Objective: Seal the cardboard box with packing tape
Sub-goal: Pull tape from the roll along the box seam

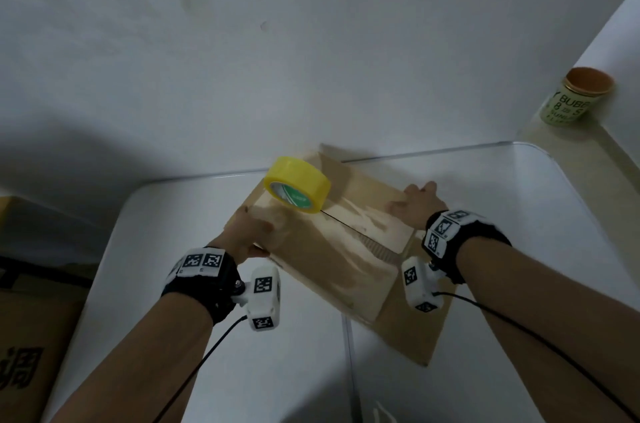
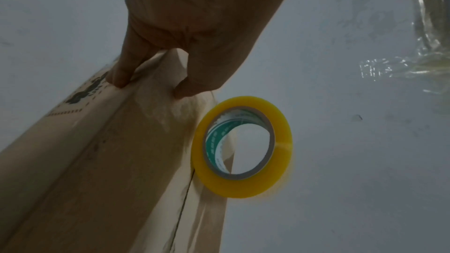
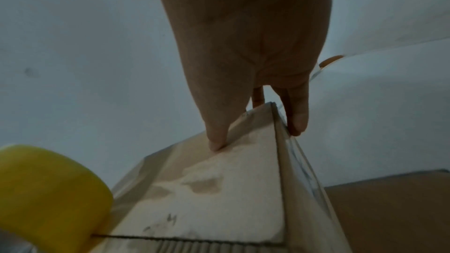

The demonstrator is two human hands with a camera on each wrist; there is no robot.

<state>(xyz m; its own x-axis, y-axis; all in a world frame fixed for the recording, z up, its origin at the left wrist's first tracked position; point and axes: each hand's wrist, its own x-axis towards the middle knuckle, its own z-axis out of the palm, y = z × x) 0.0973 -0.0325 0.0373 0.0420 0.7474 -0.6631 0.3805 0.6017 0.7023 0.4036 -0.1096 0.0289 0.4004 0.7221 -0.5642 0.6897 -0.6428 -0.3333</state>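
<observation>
Cardboard box (image 1: 329,249) sitting near table's (image 1: 519,215) far edge, yellow tape roll (image 1: 298,184) resting on top; left hand (image 1: 247,234) and right hand (image 1: 417,206) gripping opposite ends, fingers (image 2: 121,72) curling over edges.

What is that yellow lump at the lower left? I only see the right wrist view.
Observer: A roll of yellow packing tape, standing on edge on top of the cardboard box, over the seam between the flaps.
Operator: Is anyone holding it?
Observer: No. The left hand grips the box's left edge, apart from the roll.
Operator: Anything else around that I miss?
Observer: A second carton with dark printed characters sits to the left of the table.
</observation>
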